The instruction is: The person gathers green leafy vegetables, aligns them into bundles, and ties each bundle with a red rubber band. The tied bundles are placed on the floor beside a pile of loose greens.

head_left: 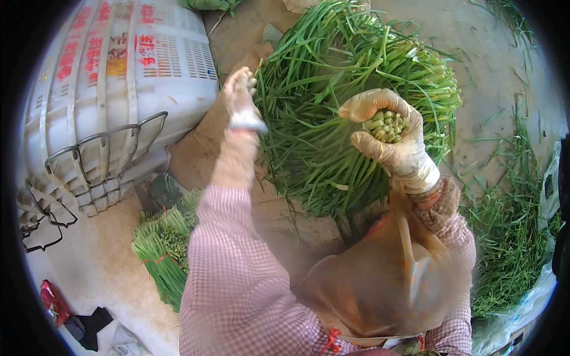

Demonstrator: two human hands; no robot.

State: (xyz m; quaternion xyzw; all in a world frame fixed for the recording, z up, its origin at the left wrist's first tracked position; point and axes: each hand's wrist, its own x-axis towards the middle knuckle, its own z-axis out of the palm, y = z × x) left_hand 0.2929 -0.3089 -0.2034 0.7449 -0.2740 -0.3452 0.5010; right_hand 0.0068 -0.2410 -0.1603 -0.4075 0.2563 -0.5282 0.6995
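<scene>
My right hand (pixel 395 136), in a stained pale glove, is closed round a bunch of green stems (pixel 389 126). The pale cut ends face up between thumb and fingers. Under it spreads a big heap of long, chive-like green stems (pixel 320 101), with its thicker pale ends toward the right. At the heap's left edge, my left hand (pixel 240 92) reaches forward with its fingers apart and nothing seen in it. It is gloved, slightly blurred, and has a pale band at the wrist.
White plastic crates (pixel 172 89) with wire handles (pixel 104 142) stand at the left. Bundles of green stems (pixel 157 255), one tied with a red band, lie beside my left arm. Loose green scraps (pixel 504 255) lie on clear plastic sheeting (pixel 543 291) at the right.
</scene>
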